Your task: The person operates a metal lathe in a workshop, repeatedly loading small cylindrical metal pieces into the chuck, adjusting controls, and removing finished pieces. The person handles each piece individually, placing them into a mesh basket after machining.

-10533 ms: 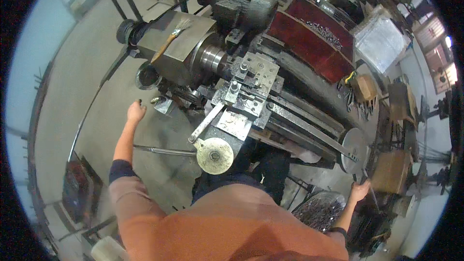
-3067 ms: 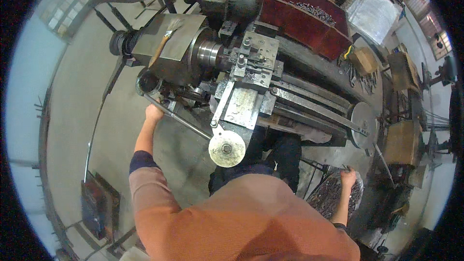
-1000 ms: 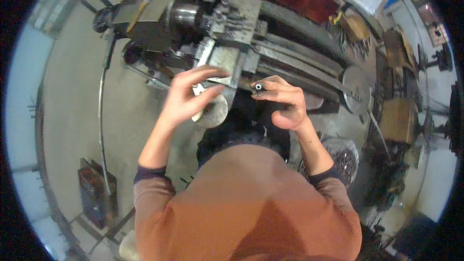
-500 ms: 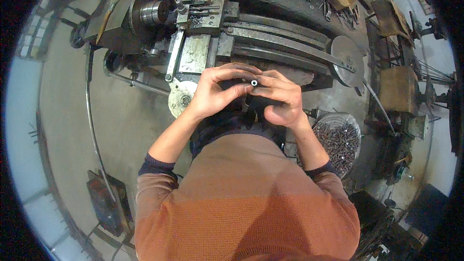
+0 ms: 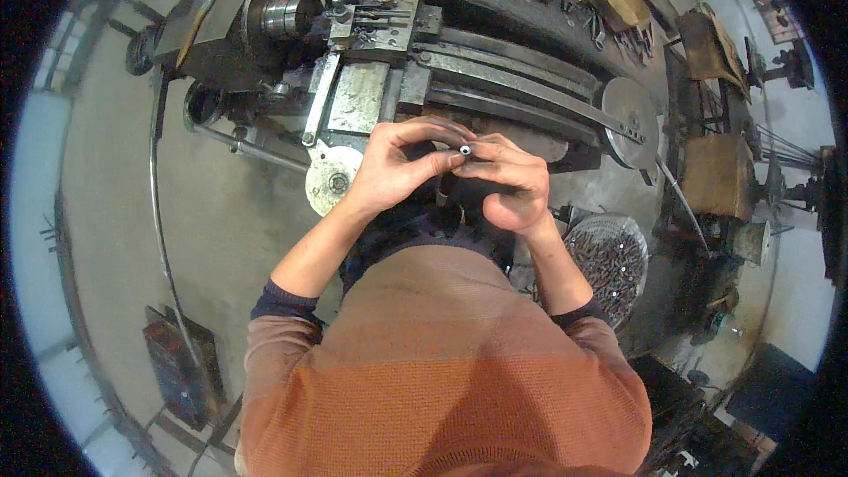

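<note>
A small metal tube [image 5: 465, 150] is pinched between my two hands in front of my waist, its bright ring-shaped end turned up toward the head view. From the left, my left hand [image 5: 402, 163] closes thumb and fingertips on it. My right hand [image 5: 512, 177] meets it from the other side, its fingers pressed together against the same piece. The rest of the tube is hidden behind the fingers. Just beyond my hands stands a lathe, with its tool slide [image 5: 378, 13] and its round chuck [image 5: 287, 16].
Beside my right forearm sits a round tub [image 5: 643, 256] full of small metal pieces. A long flat bar [image 5: 530, 88] runs to a round disc [image 5: 632, 122]. Hand tools and a cardboard box [image 5: 621, 4] lie at the back right. A long rod [image 5: 155, 203] rises at the left.
My hands keep the same grip on the tube, nearly in place. The view has shifted slightly, so the lathe and the tub appear a little displaced.
</note>
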A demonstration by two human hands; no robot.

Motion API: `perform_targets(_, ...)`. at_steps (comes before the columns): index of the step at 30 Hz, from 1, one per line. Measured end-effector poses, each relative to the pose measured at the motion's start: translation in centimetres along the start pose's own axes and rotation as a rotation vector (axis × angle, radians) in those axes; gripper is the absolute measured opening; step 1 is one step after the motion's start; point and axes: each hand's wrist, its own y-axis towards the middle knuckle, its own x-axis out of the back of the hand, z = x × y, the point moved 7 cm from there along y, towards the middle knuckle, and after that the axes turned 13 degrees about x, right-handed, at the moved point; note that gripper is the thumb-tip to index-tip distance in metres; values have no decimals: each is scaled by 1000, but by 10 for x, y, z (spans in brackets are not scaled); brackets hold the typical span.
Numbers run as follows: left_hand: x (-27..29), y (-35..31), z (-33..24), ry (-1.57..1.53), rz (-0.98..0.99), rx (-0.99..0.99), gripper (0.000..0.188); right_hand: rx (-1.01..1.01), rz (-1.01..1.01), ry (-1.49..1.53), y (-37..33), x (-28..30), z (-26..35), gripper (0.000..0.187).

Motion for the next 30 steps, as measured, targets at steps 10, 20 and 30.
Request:
perform_targets(10,78,-21,-3,141,-405,131,13,-65,71,-319,33,48,-41,29)
perform_targets(20,177,-56,19,262,-724,133,14,-65,-78,-743,166,162,-164,47)
perform_targets(30,224,-36,112,832,-631,351,27,-541,-196,-719,-83,236,-59,37)
